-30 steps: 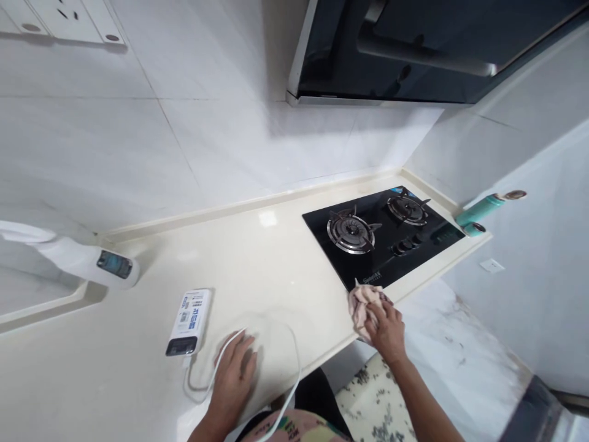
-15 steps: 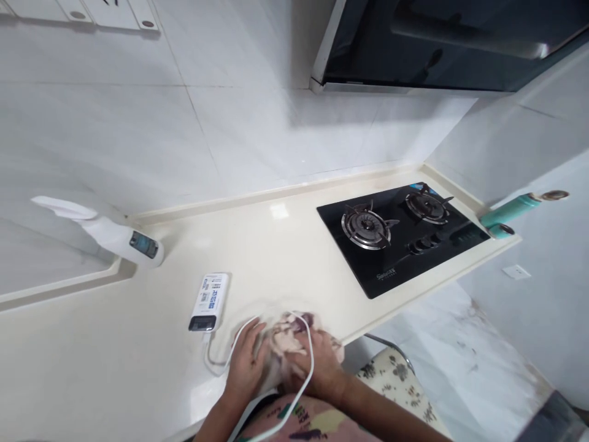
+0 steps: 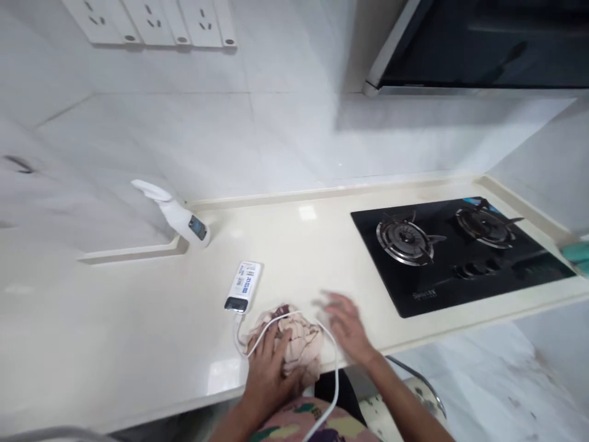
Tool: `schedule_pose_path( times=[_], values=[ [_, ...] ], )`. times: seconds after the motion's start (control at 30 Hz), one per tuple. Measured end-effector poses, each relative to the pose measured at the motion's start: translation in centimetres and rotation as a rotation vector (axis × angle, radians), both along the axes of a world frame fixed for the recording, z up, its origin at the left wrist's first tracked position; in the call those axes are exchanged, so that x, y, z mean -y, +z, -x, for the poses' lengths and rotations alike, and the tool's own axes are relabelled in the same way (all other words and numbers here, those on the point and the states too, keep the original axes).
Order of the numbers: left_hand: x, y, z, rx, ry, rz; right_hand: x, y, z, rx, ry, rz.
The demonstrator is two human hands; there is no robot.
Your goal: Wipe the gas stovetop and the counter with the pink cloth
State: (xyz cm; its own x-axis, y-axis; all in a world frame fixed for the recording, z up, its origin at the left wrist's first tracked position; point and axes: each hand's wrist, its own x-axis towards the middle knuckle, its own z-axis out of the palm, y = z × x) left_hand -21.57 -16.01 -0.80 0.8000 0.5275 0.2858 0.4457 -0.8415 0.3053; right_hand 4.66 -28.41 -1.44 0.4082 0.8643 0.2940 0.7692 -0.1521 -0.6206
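Note:
My left hand presses down on a crumpled pinkish cloth near the front edge of the cream countertop. My right hand hovers just right of the cloth, fingers spread and blurred by motion, holding nothing. A white cable loops over the cloth and runs to a white power bank lying just behind it.
A white spray bottle lies on its side at the back left. A black two-burner gas hob sits on the right. Wall sockets are above, a dark range hood at top right, and a teal bottle at the right edge.
My right hand brought the cloth from the hob's corner to my left hand, then let go. My left hand now holds the cloth down. The view has swung left.

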Motion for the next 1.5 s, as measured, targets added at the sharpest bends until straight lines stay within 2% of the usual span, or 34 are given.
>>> schedule_pose_path(
  times=[0.07,0.13,0.23,0.33,0.43,0.57,0.73,0.83,0.9,1.0,1.07,1.27,1.5],
  values=[
    [0.5,-0.6,-1.6,-0.063,0.022,-0.003,1.7,-1.3,-3.3,0.156,-0.224,0.079],
    [0.9,-0.7,-3.6,-0.107,0.016,0.045,2.6,-2.6,-5.0,0.306,-0.35,0.195],
    [1.1,-0.6,-5.7,-0.117,-0.047,0.086,3.1,-4.1,-5.3,0.456,-0.397,0.275],
    [1.0,-0.5,-5.0,-0.107,-0.063,0.075,3.2,-4.7,-4.8,0.509,-0.391,0.26],
    [0.4,-0.4,-1.3,-0.07,-0.05,0.023,3.4,-4.8,-4.8,0.508,-0.379,0.223],
    [-1.2,0.1,6.3,-0.048,-0.039,-0.154,3.5,-4.8,-5.0,0.489,-0.388,0.204],
    [-3.5,0.2,15.5,-0.047,-0.007,-0.242,3.6,-4.8,-4.9,0.475,-0.38,0.181],
    [-5.3,0.0,18.7,-0.053,0.134,-0.25,3.5,-4.7,-4.9,0.472,-0.379,0.172],
    [-6.9,0.3,19.4,-0.106,0.327,-0.178,3.5,-4.7,-4.9,0.476,-0.378,0.163],
    [-9.4,1.3,18.3,-0.19,0.622,-0.03,3.5,-4.6,-4.9,0.479,-0.375,0.151],
    [-11.0,2.0,16.6,-0.211,0.71,0.007,3.5,-4.6,-4.9,0.471,-0.378,0.152],
    [-15.6,2.9,9.9,-0.278,0.717,0.045,3.5,-4.6,-4.8,0.42,-0.389,0.183],
    [-22.8,4.0,2.9,-0.342,0.68,0.14,3.6,-4.6,-4.7,0.404,-0.382,0.173]
  ],
)
